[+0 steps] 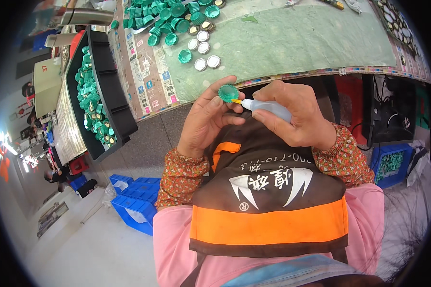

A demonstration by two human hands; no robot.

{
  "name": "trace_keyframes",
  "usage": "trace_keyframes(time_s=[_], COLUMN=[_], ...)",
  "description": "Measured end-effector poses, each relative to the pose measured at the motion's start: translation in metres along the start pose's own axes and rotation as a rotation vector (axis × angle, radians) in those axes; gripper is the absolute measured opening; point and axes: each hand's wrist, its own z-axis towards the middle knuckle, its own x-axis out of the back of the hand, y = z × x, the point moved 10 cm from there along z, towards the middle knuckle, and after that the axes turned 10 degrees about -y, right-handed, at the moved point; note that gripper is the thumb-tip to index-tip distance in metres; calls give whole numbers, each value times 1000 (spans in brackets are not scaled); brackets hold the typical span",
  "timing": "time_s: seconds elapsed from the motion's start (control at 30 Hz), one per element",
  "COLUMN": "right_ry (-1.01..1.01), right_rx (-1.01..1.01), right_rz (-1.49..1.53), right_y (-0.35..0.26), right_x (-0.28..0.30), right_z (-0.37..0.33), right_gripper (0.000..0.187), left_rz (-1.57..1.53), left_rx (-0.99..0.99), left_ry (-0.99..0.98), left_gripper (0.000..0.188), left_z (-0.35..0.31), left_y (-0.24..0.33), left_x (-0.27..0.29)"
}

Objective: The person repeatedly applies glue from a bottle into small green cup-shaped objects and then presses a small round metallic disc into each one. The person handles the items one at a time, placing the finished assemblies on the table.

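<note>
Between the fingers of my left hand [207,111] is a green fluted cup [228,92], shaped like a bottle cap, its hollow side facing up. My right hand [292,109] grips a translucent squeeze bottle [268,109] with a yellow tip. That tip reaches to the near rim of the green cup; whether liquid comes out is too small to see. Both hands are held just off the table's near edge, above my lap. On the table beyond them lie several loose silvery round caps [213,61] and another green cup [185,56].
A heap of green cups [170,16] covers the table's far left. At left stands a black tray [111,91] filled with similar pieces. Green sheeting [292,52] covers the tabletop. Blue crates [139,201] sit on the floor at left, and another blue crate [391,162] at right.
</note>
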Motion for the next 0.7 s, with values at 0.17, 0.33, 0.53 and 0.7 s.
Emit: trace_keyframes(time_s=[0.17,0.33,0.53,0.7], right_ry=[4,0,51,197], right_rx=[18,-7,-215,-280], right_rz=[-1,26,198,322], right_y=[-1,2,25,43], right_x=[-1,-1,9,26], right_z=[1,1,-5,-11], right_gripper=[23,22,20,24], left_rz=[-76,-63,-136,-201], left_rx=[2,14,51,52], left_ry=[-4,4,8,50], left_gripper=[59,53,40,35], left_z=[0,-2,-7,-11], left_y=[-4,-8,-15,-14], left_x=[2,4,0,-1])
